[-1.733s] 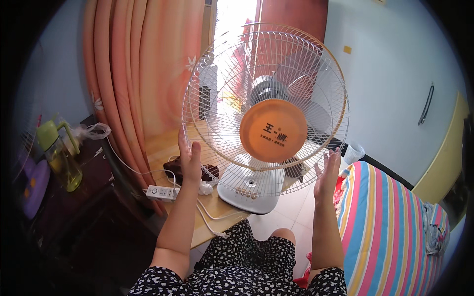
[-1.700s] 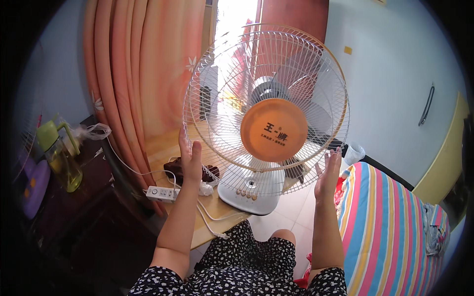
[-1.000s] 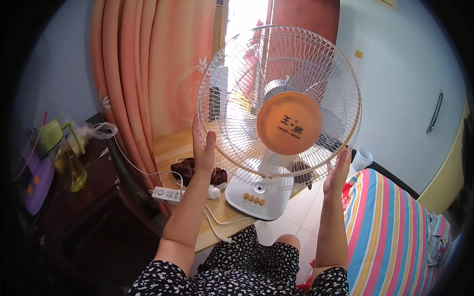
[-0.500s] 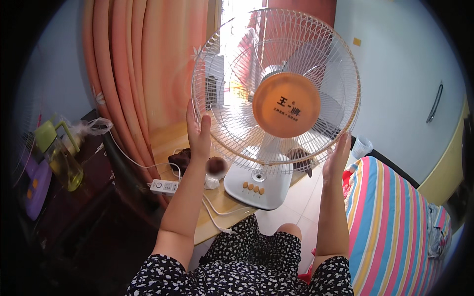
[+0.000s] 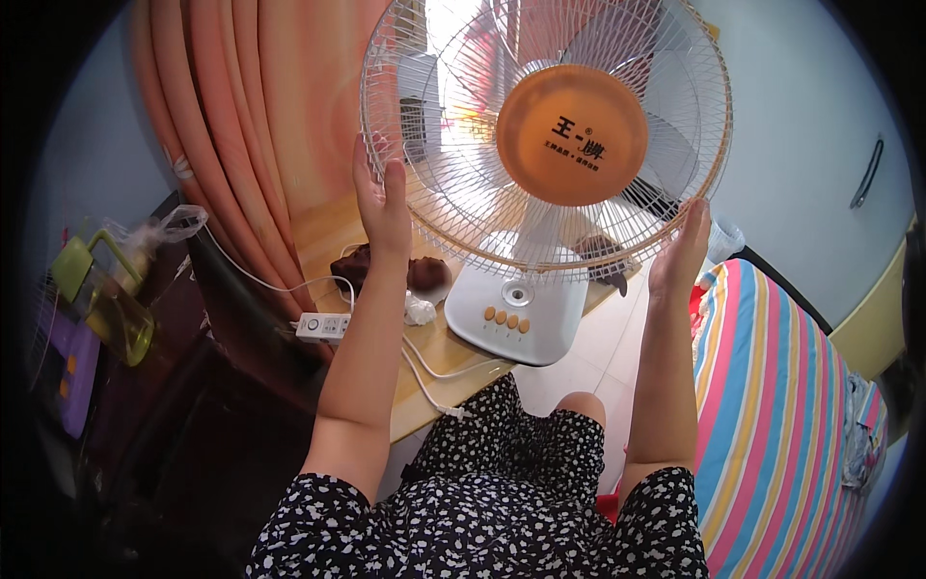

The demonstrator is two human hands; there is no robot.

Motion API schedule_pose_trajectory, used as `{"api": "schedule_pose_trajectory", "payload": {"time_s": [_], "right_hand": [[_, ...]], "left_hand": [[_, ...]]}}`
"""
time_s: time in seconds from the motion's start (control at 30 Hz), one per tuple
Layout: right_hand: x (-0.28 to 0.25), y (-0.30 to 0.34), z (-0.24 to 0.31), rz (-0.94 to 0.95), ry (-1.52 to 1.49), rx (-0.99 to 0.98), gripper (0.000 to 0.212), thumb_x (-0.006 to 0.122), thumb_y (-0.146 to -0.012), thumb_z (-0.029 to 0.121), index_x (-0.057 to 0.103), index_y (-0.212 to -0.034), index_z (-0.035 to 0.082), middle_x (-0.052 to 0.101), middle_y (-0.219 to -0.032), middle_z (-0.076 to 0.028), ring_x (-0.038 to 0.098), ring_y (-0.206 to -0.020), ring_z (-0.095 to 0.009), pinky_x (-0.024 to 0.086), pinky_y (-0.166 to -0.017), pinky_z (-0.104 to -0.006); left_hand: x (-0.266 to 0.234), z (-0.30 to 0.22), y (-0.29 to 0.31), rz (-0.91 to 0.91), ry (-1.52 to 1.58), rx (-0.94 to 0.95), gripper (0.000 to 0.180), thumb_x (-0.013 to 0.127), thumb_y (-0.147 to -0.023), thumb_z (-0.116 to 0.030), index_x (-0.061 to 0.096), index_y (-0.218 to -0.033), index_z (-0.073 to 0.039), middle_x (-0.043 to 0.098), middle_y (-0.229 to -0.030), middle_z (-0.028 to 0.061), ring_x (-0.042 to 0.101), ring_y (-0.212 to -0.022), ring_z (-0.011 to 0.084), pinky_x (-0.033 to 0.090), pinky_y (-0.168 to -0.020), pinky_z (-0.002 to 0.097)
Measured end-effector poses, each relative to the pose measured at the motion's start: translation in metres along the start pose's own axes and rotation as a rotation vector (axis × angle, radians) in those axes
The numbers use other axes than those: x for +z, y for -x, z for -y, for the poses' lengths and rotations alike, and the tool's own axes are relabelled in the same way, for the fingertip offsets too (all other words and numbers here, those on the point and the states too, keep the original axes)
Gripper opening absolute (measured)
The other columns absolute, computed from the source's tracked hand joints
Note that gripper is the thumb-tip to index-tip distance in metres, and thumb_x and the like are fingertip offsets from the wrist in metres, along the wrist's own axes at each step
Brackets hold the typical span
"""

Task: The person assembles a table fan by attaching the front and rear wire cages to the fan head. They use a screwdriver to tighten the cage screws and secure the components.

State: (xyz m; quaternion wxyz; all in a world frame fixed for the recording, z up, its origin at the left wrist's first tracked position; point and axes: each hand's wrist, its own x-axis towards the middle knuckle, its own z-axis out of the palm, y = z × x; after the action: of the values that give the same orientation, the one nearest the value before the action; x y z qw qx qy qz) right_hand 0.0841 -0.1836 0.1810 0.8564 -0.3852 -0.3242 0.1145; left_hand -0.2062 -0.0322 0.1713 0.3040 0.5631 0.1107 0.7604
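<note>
A person in a black-and-white patterned outfit sits with a table fan in front, their two bare hands set wide apart on its round wire guard. The left hand is at the guard's left rim, thumb raised apart from the fingers; the right hand is at the lower right rim, fingers nearly straight. Between them they hold the guard. Its orange centre disc faces the person, and the white base, with four tan buttons, stands at the near edge of a wooden counter. Left of the base lie a dark brown bundle, crumpled white plastic, a white power strip and a cable ending in a plug. An orange curtain hangs behind; a bed with a striped cover is at right.
</note>
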Motion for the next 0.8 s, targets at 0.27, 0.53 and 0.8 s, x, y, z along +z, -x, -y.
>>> {"api": "schedule_pose_trajectory", "payload": {"time_s": [0.27,0.53,0.8], "right_hand": [[0.0032,-0.0037,-0.0087,-0.035,0.033,-0.054,0.086,0.057,-0.085,0.048,0.017,-0.139,-0.006,0.024,-0.141,-0.023,0.025,-0.131,-0.028,0.020,-0.107,-0.0367],[0.0020,-0.0029,-0.0110,-0.057,0.063,-0.043,0.085,0.057,-0.084,0.050,0.021,-0.138,-0.004,0.032,-0.135,-0.019,0.031,-0.125,-0.025,0.025,-0.103,-0.0359],[0.0018,0.0008,-0.0097,-0.048,0.008,-0.040,0.089,0.059,-0.083,0.050,0.018,-0.138,-0.005,0.029,-0.137,-0.020,0.027,-0.129,-0.026,0.018,-0.107,-0.0366]], "left_hand": [[0.0007,0.0083,-0.0010,-0.018,-0.002,-0.015,0.058,0.049,-0.094,-0.027,0.024,-0.138,0.000,0.037,-0.134,0.0111,0.038,-0.121,0.0195,0.030,-0.101,0.0332],[0.0003,0.0078,0.0018,-0.009,0.010,-0.024,0.058,0.048,-0.093,-0.020,0.020,-0.139,0.001,0.034,-0.136,0.0123,0.035,-0.124,0.0195,0.028,-0.103,0.0322],[-0.0015,0.0044,0.0048,0.036,0.031,-0.045,0.058,0.048,-0.093,-0.019,0.018,-0.140,-0.001,0.032,-0.137,0.0115,0.036,-0.122,0.0189,0.030,-0.101,0.0316]]}}
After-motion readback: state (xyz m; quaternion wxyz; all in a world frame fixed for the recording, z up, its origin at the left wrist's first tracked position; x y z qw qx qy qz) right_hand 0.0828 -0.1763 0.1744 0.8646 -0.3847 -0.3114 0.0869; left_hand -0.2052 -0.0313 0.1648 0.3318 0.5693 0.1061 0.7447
